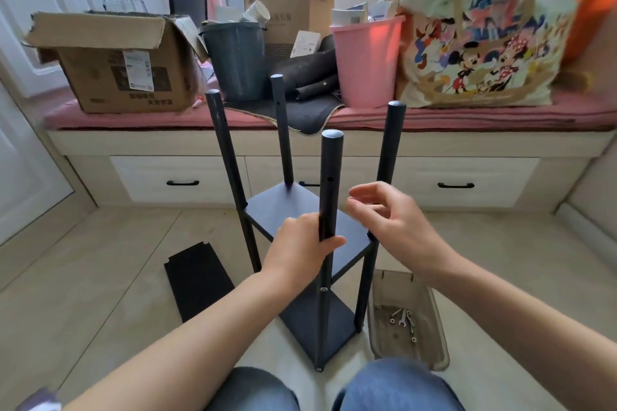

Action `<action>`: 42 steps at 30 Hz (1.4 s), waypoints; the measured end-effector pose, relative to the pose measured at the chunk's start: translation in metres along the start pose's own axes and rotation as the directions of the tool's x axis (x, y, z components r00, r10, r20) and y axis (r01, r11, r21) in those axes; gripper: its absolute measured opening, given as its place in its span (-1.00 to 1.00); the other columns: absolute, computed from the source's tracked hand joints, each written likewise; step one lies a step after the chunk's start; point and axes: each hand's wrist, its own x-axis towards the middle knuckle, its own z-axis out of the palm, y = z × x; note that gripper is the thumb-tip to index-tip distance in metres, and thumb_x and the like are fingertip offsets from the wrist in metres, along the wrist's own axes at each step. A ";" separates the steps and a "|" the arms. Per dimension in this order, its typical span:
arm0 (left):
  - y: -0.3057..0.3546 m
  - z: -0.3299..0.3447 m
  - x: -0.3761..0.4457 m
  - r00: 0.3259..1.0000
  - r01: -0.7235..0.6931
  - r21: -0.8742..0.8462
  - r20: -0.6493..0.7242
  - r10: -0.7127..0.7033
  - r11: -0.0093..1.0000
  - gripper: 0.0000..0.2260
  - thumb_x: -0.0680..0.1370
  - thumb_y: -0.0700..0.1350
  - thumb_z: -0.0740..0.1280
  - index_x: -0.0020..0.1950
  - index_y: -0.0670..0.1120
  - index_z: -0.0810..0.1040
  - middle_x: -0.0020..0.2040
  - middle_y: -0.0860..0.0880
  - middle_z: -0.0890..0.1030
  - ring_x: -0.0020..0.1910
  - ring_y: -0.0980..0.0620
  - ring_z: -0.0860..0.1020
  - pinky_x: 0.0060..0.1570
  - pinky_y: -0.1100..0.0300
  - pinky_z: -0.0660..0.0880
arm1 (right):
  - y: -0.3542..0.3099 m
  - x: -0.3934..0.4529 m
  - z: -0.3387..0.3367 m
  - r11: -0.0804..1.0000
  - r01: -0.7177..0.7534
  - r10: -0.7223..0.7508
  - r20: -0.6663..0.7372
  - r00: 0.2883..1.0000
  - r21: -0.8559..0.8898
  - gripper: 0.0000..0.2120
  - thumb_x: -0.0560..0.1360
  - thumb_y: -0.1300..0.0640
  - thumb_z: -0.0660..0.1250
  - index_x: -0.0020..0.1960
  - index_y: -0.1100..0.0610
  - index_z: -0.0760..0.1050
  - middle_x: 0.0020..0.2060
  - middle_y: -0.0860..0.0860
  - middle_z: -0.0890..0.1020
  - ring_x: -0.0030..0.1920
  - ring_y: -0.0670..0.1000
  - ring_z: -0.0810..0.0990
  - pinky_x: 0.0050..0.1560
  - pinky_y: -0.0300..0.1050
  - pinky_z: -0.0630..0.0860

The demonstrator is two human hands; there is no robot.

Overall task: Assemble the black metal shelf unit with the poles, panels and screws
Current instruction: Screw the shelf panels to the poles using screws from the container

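One left grip (302,243) holds the near pole (330,183); right grip (390,217) hovers loose, empty.

A home bedroom: a cushioned window seat (467,117) with drawers (180,182) beneath, boxes (113,67) and a bin (365,60) on it.

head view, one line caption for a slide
Left hand grips the nearest pole of a half-built black shelf unit; right hand hovers beside it, screw tray nearby.
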 end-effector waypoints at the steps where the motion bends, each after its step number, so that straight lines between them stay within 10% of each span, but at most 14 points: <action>1: 0.002 0.002 0.003 0.999 -0.007 -0.007 0.035 0.008 1.000 -0.82 0.58 0.03 0.41 0.02 -0.08 0.60 -0.14 -0.01 0.66 -0.10 0.02 0.63 -0.01 0.05 0.61 | -0.007 0.000 0.004 1.000 0.015 -0.015 0.018 1.000 0.018 -0.74 0.55 0.00 0.36 0.21 0.05 0.50 0.05 -0.12 0.63 0.09 -0.18 0.60 0.09 -0.27 0.54; 4: -0.008 -0.001 0.012 0.970 0.040 -0.095 0.241 -0.016 0.995 -0.92 0.54 -0.05 0.47 -0.03 -0.04 0.65 -0.13 0.06 0.67 -0.08 0.07 0.62 -0.02 0.20 0.56 | -0.012 0.005 0.016 0.999 0.026 -0.025 -0.008 1.000 0.019 -0.77 0.55 0.03 0.37 0.18 0.05 0.49 0.02 -0.12 0.63 0.08 -0.15 0.61 0.04 -0.31 0.52; 7: -0.036 -0.010 0.013 0.922 0.151 -0.093 0.372 -0.107 0.984 -0.58 0.48 -0.12 0.53 0.33 -0.07 0.60 0.21 0.03 0.66 0.20 0.11 0.60 0.21 0.26 0.51 | -0.010 0.009 0.021 0.999 0.021 -0.019 -0.055 0.998 0.038 -0.81 0.58 0.07 0.34 0.17 0.06 0.50 -0.01 -0.11 0.63 0.03 -0.11 0.63 -0.12 -0.40 0.50; 14: -0.099 -0.054 0.034 0.954 0.294 -0.202 0.000 -0.301 0.934 -0.75 0.55 -0.15 0.45 0.22 -0.09 0.63 0.05 0.02 0.68 0.07 0.08 0.64 0.17 0.09 0.58 | 0.004 0.010 0.029 0.992 0.018 -0.013 -0.040 0.999 0.128 -0.88 0.57 0.04 0.35 0.10 -0.03 0.50 0.00 -0.11 0.63 0.08 -0.06 0.62 0.08 -0.15 0.56; 20: -0.133 -0.079 0.068 0.828 0.365 -0.366 -0.293 -0.479 0.856 -0.72 0.59 -0.11 0.39 0.28 -0.09 0.48 0.19 -0.05 0.60 0.24 -0.09 0.53 0.23 -0.02 0.49 | 0.018 0.013 0.043 0.994 0.030 -0.029 -0.016 0.999 0.104 -0.95 0.59 0.04 0.31 0.04 -0.03 0.49 -0.12 -0.01 0.64 0.02 0.02 0.62 0.10 0.02 0.56; 27: -0.132 -0.084 0.101 0.913 0.218 -0.469 -0.212 -0.349 0.856 -0.40 0.61 -0.12 0.39 0.58 0.01 0.19 0.48 -0.07 0.39 0.43 -0.06 0.39 0.34 -0.03 0.37 | 0.026 0.017 0.043 0.984 0.087 -0.094 0.043 0.995 0.156 -0.98 0.61 0.13 0.26 0.03 0.04 0.46 -0.20 -0.02 0.62 -0.10 -0.05 0.64 0.06 -0.12 0.56; 42: -0.118 -0.085 0.069 0.928 0.122 -0.423 -0.271 -0.254 0.898 -0.68 0.62 -0.20 0.35 0.33 -0.06 0.34 -0.02 0.00 0.50 -0.06 0.15 0.49 -0.02 0.12 0.42 | 0.037 0.026 0.005 1.000 -0.004 0.003 -0.058 0.998 -0.010 -0.94 0.64 0.20 0.18 0.06 0.06 0.36 -0.17 0.07 0.62 -0.10 -0.02 0.63 0.12 0.02 0.54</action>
